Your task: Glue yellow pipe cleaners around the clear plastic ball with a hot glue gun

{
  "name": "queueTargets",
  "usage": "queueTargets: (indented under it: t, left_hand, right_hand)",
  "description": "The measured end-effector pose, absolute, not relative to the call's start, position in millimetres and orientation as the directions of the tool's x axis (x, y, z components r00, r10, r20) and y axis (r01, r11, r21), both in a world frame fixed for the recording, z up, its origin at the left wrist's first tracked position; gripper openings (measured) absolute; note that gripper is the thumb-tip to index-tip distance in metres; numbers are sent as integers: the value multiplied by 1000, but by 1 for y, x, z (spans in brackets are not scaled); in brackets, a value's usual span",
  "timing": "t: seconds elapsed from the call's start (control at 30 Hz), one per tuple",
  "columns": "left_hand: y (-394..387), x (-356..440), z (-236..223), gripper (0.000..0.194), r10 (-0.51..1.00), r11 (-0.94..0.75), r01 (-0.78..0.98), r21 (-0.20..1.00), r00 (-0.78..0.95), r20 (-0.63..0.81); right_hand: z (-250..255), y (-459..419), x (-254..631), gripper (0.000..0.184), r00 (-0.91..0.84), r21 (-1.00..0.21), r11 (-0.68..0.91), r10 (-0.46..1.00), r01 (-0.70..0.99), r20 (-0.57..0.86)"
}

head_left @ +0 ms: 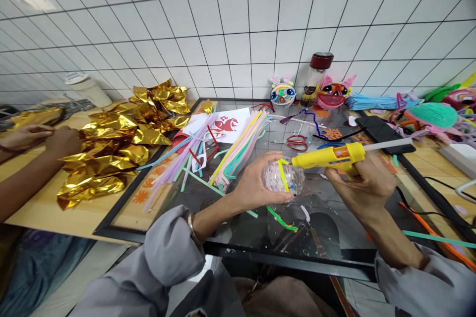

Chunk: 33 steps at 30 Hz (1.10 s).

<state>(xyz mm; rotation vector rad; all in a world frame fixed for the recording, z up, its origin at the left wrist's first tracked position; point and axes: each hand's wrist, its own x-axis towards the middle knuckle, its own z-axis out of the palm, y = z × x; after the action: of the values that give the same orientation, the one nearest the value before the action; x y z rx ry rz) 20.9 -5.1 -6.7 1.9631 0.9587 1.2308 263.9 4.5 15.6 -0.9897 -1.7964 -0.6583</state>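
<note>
A clear plastic ball with pale material showing inside is gripped by my left hand, fingers wrapped round its left side. Across its front runs a yellow pipe cleaner. My right hand is closed on the handle of a yellow glue gun, with a long white glue stick out of its back. The gun's nozzle meets or nearly meets the upper end of the yellow strip; I cannot tell if it touches. Below the ball, a green pipe cleaner lies on the dark glass board.
Bundled pastel pipe cleaners and red scissors lie beyond my hands. Two decorated balls, one a white face ball, flank a bottle by the wall. A phone is right. Gold foil packets lie left, near another person's hands.
</note>
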Motion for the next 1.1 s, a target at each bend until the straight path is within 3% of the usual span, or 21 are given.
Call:
queueTargets:
  t: [0.27, 0.9, 1.1]
  left_hand:
    - [-5, 21, -7, 81, 836, -535, 261, 804, 300, 459]
    - [-5, 22, -7, 79, 837, -531, 235, 814, 297, 460]
    - [-6, 21, -6, 79, 830, -541, 250, 803, 310, 463]
  right_hand:
    - [17, 3, 264, 15, -231, 6, 529, 361, 848, 903]
    - [18, 2, 268, 15, -226, 7, 518, 361, 855, 905]
    - [18, 2, 267, 24, -233, 8, 541, 349, 841, 908]
